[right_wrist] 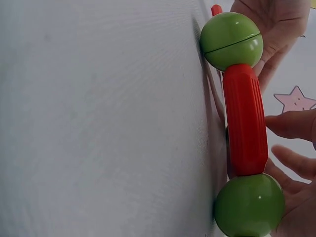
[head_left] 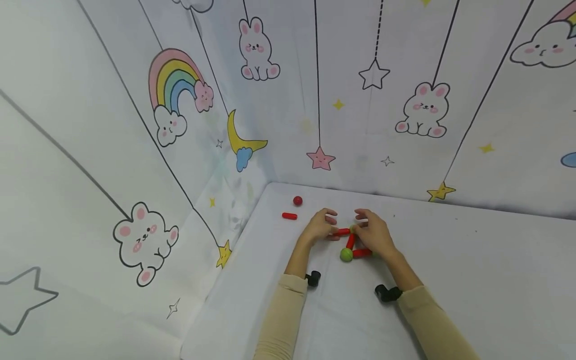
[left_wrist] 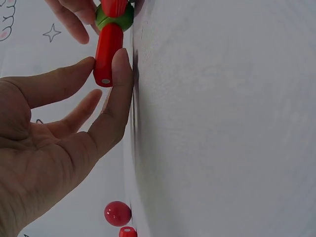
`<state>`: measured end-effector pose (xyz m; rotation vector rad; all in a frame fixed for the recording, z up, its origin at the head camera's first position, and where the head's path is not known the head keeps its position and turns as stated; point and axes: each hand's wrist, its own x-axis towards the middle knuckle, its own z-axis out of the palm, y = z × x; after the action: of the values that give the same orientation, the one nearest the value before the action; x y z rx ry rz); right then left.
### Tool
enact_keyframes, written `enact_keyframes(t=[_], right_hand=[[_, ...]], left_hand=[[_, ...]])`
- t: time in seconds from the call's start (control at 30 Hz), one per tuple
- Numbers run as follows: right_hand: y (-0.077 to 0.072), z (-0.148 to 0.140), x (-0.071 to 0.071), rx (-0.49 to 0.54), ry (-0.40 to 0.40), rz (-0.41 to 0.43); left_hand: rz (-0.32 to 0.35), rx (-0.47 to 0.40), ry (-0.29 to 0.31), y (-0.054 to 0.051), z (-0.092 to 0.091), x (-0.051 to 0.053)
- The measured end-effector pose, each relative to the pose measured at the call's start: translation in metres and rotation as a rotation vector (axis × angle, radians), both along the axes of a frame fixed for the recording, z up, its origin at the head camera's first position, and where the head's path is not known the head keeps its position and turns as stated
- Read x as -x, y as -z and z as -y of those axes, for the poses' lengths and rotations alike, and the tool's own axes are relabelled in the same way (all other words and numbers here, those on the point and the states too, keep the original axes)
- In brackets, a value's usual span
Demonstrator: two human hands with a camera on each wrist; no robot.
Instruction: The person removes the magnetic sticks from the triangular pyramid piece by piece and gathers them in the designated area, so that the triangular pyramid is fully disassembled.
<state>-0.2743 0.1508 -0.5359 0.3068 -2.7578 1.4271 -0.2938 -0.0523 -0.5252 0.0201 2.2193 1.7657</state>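
Note:
My left hand (head_left: pixel 320 226) pinches the free end of a red rod (left_wrist: pixel 107 54) between thumb and a finger. This rod joins a green ball (left_wrist: pixel 114 19), which my right hand (head_left: pixel 375 235) grips at the far corner of the joined pieces. From that ball a second red rod (head_left: pixel 350 242) runs to a nearer green ball (head_left: pixel 346 255). A third red rod (right_wrist: pixel 245 121) links the nearer ball to another green ball (right_wrist: pixel 250 205), beside my right hand and partly hidden by it in the head view.
A loose red ball (head_left: pixel 298 200) and a loose red rod (head_left: pixel 290 216) lie left of my hands on the white table (head_left: pixel 342 320). Black devices are at both wrists. Behind stands a white backdrop (head_left: pixel 288 115) with printed rabbits and stars.

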Motion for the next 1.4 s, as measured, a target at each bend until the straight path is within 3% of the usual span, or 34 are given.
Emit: enact_keyframes(t=[0.1,0.27,0.43,0.73,1.07,1.4], right_hand=[[-0.001,0.001,-0.001,0.003,-0.006,0.004],[-0.001,0.002,-0.002,-0.003,-0.010,0.019],[0.000,0.002,-0.001,0.003,-0.005,0.029],[0.000,-0.005,0.002,0.007,-0.023,0.002],[0.002,-0.010,0.002,0.003,-0.037,0.012],[0.002,-0.009,0.004,0.018,-0.042,0.030]], left_hand=[[0.012,-0.012,0.003,-0.001,0.001,0.000],[-0.017,0.040,0.000,-0.001,0.001,0.000],[-0.029,0.059,-0.037,-0.001,-0.003,-0.002],[-0.062,0.179,-0.112,-0.002,-0.003,-0.002],[-0.012,0.069,-0.141,-0.006,-0.007,-0.003],[-0.068,0.229,-0.143,-0.006,-0.003,-0.002]])
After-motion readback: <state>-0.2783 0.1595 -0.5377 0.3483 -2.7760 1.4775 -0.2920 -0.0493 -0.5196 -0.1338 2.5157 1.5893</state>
